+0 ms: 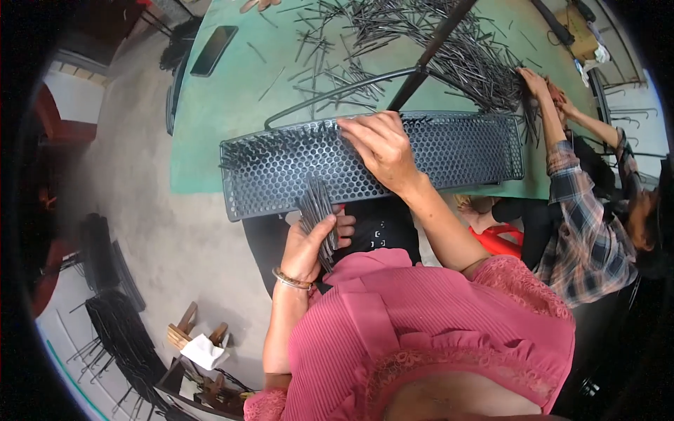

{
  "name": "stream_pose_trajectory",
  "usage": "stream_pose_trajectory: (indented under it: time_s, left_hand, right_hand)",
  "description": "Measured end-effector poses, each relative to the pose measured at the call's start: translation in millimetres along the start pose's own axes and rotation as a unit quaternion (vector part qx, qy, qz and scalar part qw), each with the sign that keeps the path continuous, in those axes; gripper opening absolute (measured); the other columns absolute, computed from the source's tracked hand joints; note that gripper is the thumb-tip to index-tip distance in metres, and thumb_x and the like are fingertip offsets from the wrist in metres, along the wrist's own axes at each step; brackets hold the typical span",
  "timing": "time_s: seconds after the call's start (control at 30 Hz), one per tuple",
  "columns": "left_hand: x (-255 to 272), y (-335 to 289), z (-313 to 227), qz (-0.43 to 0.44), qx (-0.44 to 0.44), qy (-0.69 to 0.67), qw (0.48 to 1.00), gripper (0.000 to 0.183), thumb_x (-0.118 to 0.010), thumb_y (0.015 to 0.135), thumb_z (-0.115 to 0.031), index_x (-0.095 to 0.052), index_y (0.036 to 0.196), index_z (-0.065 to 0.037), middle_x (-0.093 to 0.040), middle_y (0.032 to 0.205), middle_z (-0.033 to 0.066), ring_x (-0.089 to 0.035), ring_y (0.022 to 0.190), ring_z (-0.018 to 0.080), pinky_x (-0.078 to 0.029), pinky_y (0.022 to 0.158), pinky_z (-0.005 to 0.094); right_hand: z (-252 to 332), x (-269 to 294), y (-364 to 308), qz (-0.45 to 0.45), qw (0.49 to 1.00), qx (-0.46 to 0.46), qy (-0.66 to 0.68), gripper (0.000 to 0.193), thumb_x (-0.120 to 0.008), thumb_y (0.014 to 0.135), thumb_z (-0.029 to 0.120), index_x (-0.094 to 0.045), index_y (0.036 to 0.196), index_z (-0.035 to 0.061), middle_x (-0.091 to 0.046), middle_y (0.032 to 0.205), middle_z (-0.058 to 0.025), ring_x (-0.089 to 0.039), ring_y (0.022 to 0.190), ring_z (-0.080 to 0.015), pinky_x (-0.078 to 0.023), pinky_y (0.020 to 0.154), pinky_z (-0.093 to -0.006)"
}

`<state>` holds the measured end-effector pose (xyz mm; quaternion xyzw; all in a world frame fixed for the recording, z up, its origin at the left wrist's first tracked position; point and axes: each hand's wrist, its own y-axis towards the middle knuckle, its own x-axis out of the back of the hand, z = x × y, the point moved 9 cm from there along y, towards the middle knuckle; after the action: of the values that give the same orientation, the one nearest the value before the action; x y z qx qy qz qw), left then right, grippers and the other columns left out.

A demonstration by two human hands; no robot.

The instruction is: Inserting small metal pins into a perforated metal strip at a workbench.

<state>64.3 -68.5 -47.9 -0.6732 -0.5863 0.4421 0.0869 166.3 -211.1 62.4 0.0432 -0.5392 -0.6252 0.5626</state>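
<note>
A long black rack (449, 151) with a surface of small round holes lies across my lap at the table's near edge. Thin dark sticks (253, 151) stand in its holes along the far side, most densely at the left end. My left hand (312, 242) is wrapped round a bundle of these sticks (319, 203) just in front of the rack's near rim. Over the rack's middle, my right hand (382, 147) reaches to the far row with its fingers drawn together. Whatever its fingertips pinch is hidden or too small to make out.
A loose heap of dark sticks (435, 45) spreads over the green tabletop (203, 151). A phone (214, 50) lies at the far left. Behind the rack rises a dark metal bar (439, 42). On the right, a co-worker in a plaid shirt (586, 210) handles sticks at the heap's edge.
</note>
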Motion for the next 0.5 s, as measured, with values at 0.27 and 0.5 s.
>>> stream_pose_trajectory:
  time_s: [0.27,0.5]
  left_hand:
    - [15.3,-1.5,4.2,0.020,0.016,-0.006,1.000,0.035,-0.058,0.091,-0.018,-0.050,0.120,0.001,-0.065,0.101,0.0177,-0.065,0.082,0.0208,-0.057,0.066,0.0304]
    - [18.8,-5.1,-17.0,0.108,-0.019,-0.009,0.994,0.034,-0.059,0.091,-0.020,-0.050,0.116,0.001,-0.065,0.098,0.0166,-0.064,0.075,0.0182,-0.054,0.062,0.0288]
  right_hand:
    - [2.7,-7.4,3.0,0.042,0.998,-0.027,-0.043,0.025,-0.069,0.075,0.007,-0.065,0.100,0.0034,-0.063,0.093,-0.0087,-0.058,0.085,-0.0251,-0.043,0.078,-0.0351]
    - [29.7,-33.9,-22.1,0.137,0.900,-0.349,0.222,0.033,-0.072,0.079,0.020,-0.064,0.100,-0.0047,-0.064,0.082,-0.0070,-0.056,0.073,-0.0099,-0.045,0.062,-0.0255]
